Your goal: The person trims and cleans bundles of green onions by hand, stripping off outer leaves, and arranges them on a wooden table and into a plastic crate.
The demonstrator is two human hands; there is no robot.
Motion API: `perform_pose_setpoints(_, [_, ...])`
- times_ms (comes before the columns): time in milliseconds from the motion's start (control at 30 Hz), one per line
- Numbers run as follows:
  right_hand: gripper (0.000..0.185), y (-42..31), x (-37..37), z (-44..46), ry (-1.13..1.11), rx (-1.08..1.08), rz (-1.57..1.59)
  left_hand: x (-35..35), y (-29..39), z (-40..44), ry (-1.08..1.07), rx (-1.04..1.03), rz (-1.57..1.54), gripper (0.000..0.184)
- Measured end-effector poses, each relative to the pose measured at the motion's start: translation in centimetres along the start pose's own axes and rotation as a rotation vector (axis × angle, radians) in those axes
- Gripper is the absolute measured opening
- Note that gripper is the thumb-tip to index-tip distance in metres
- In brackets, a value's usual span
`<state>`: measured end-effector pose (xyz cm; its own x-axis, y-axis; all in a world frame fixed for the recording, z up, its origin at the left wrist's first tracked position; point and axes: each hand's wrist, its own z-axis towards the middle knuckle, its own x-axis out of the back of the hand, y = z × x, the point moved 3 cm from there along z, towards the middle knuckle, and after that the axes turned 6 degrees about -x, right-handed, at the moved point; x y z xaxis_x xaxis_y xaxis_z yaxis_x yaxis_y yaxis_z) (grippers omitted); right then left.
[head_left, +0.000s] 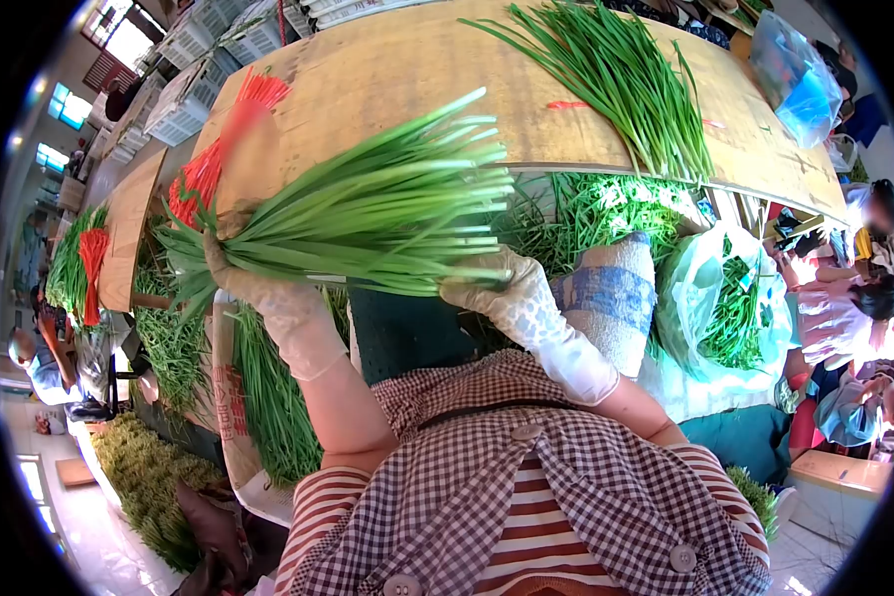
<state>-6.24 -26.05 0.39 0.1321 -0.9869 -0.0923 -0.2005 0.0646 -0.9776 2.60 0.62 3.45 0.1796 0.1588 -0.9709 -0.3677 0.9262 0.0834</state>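
A thick bunch of long green stalks point(368, 209) is held level above the front edge of the wooden table point(387, 60), pale cut ends to the right. My left hand point(243, 268), in a whitish glove, wraps round its leafy end. Under the pale ends, my right hand point(492, 283), gloved too, has its fingers closed against the lower stalks. Red ties point(201, 184) lie on the table's left side, partly blurred. Another loose pile of green stalks point(606, 79) rests on the table at the upper right, with a small red strip point(568, 104) beside it.
A clear plastic bag of greens point(730, 308) stands at the right, near a blue and white cloth point(606, 298). More stalks point(273, 407) fill a sack at the lower left. Other people point(839, 308) are at the far right and far left. White crates point(189, 99) are stacked behind.
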Motion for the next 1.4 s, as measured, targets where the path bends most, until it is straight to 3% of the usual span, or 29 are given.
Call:
perform_pose_setpoints(100, [0.022, 1.8, -0.3, 1.4, 0.022, 0.362, 0.124, -0.9, -1.1, -0.9, 0.330, -0.282, 0.479, 0.032])
perform_pose_setpoints(133, [0.018, 1.9, -0.5, 1.0, -0.074, 0.260, 0.444, -1.1, -1.4, -1.2, 0.381, -0.337, 0.614, 0.044])
perform_pose_setpoints(233, [0.009, 2.3, 0.3, 1.4, -0.059, 0.096, 0.664, 1.5, -0.3, 0.1, 0.365, -0.334, 0.603, 0.042])
perform_pose_setpoints(267, [0.005, 1.9, 1.2, 2.0, -0.116, 0.183, 0.842, 2.1, 0.3, 0.6, 0.356, -0.317, 0.580, 0.042])
perform_pose_setpoints(300, [0.013, 1.7, 2.9, 2.6, -0.099, 0.160, 1.042, 2.2, 0.9, 0.6, 0.340, -0.276, 0.528, 0.041])
perform_pose_setpoints(367, [0.023, 1.7, 7.0, 3.7, 0.109, 0.251, 0.829, 1.9, 1.1, 0.3, 0.333, -0.220, 0.459, 0.038])
perform_pose_setpoints(433, [0.030, 0.1, 8.7, 3.6, 0.356, 0.110, 0.284, 0.6, 0.6, -0.2, 0.351, -0.187, 0.425, 0.034])
perform_pose_setpoints(533, [0.034, -2.9, 6.1, 3.5, 0.185, 0.126, -0.084, 1.5, 0.0, -0.1, 0.092, -0.028, 0.273, 0.026])
perform_pose_setpoints(567, [0.029, -3.0, 5.3, 3.6, 0.076, 0.007, -0.028, 1.0, -0.8, -0.4, 0.030, 0.011, 0.253, 0.025])
perform_pose_setpoints(667, [0.020, -3.1, 6.0, 3.6, -0.068, 0.328, 0.448, -0.1, -1.4, -0.6, 0.171, -0.088, 0.303, 0.023])
perform_pose_setpoints(733, [0.020, -3.4, 7.8, 3.4, -0.134, 0.478, 0.781, 0.1, -0.6, -0.7, 0.140, -0.073, 0.253, 0.024])
perform_pose_setpoints(767, [0.016, -3.0, 9.5, 3.6, -0.071, 0.407, 1.048, 0.2, -0.2, -0.8, 0.126, -0.063, 0.228, 0.025])
perform_pose_setpoints(833, [0.015, -1.1, 13.7, 2.9, 0.211, 0.326, 0.370, -0.2, -0.1, -1.1, 0.170, -0.057, 0.253, 0.024])
perform_pose_setpoints(900, [0.012, -3.4, 10.6, 0.7, 0.450, 0.159, -0.261, 0.0, -0.2, -1.0, 0.151, -0.046, 0.192, 0.022])
perform_pose_setpoints(933, [0.019, -4.4, 9.2, 0.6, 0.309, 0.659, -0.590, 0.3, -0.3, -0.8, 0.191, -0.093, 0.259, 0.022])
perform_pose_setpoints(967, [0.032, -4.6, 7.8, 0.2, 0.270, 0.887, -0.736, 0.8, -0.4, -0.6, 0.231, -0.139, 0.328, 0.022])
perform_pose_setpoints(1033, [0.040, -5.8, 5.2, 0.0, 0.366, 1.086, -1.038, 1.7, -0.7, -0.4, 0.258, -0.153, 0.369, 0.021])
perform_pose_setpoints(1167, [0.038, -4.3, 4.1, 2.1, 0.352, 1.211, -1.017, 1.0, -2.2, -1.0, 0.255, -0.065, 0.311, 0.021])
perform_pose_setpoints(1233, [0.037, -4.0, 3.5, 2.4, 0.326, 1.144, -0.939, 0.1, -2.8, -1.8, 0.277, -0.031, 0.306, 0.022])
perform_pose_setpoints(1267, [0.035, -4.2, 3.3, 2.0, 0.328, 1.166, -0.918, -0.2, -2.8, -1.7, 0.159, 0.002, 0.298, 0.023])
perform_pose_setpoints(1400, [0.028, -4.0, 3.0, 0.8, 0.261, 1.179, -0.915, 1.0, -2.2, -1.3, 0.221, 0.017, 0.258, 0.022])
